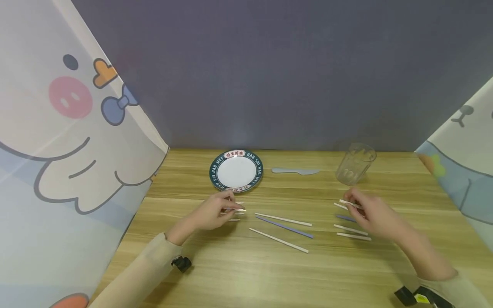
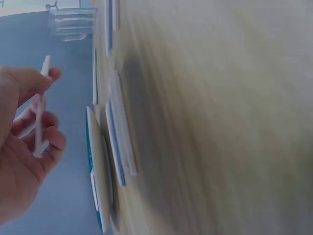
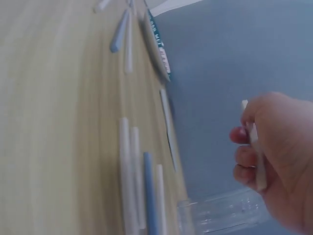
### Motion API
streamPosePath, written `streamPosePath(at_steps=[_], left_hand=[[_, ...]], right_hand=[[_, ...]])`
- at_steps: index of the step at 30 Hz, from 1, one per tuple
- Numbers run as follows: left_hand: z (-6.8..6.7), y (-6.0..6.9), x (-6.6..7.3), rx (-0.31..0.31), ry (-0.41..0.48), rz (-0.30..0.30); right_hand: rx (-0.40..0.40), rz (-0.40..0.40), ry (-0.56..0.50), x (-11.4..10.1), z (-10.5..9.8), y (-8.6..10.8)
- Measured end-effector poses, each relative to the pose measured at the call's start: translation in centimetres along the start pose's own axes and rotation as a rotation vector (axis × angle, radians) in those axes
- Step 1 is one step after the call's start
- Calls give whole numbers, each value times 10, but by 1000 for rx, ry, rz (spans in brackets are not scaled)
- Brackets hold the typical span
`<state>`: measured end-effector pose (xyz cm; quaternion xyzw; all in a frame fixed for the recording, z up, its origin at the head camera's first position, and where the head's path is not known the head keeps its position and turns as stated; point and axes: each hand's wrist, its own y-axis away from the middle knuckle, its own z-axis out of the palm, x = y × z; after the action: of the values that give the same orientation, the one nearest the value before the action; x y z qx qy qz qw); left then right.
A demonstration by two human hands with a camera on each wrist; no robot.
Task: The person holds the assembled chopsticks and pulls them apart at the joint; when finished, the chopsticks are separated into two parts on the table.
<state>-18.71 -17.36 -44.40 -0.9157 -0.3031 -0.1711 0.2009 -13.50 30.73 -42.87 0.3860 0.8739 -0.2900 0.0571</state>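
My left hand (image 1: pixel 213 211) pinches a short white stick (image 2: pixel 39 122) between thumb and fingers, above the table. Under it lie several short sticks, including a blue one (image 2: pixel 117 147) and a white one (image 2: pixel 126 132), partly hidden in the head view. My right hand (image 1: pixel 377 214) grips another short white stick (image 3: pixel 260 171). Below that hand are a blue stick (image 1: pixel 345 217) and several white sticks (image 1: pixel 350 229), roughly parallel. Between the hands lie two longer white sticks (image 1: pixel 283 220) and one blue-purple stick (image 1: pixel 285 226).
A green-rimmed plate (image 1: pixel 236 172) sits beyond my left hand. Right of the plate lies a pale knife (image 1: pixel 294 171). A clear glass (image 1: pixel 355 164) stands beyond my right hand. A dark grey panel (image 1: pixel 269 77) rises at the table's back, with cartoon-printed walls on both sides.
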Motion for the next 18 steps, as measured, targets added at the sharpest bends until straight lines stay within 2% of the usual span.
streamPosePath(at_steps=[6,11,14,18], left_hand=[[-2,14,1,-104,7,-43],[2,20,3,-179,-11,-65],[4,22,3,-191,-23,-67],[7,22,0,-187,-26,-92]], right_hand=[[-67,18,25,2,7,16],[-125,-20,-31,4,15,26],[-154,-38,-79,4,19,32],[-194,-21,-125,3,21,38]])
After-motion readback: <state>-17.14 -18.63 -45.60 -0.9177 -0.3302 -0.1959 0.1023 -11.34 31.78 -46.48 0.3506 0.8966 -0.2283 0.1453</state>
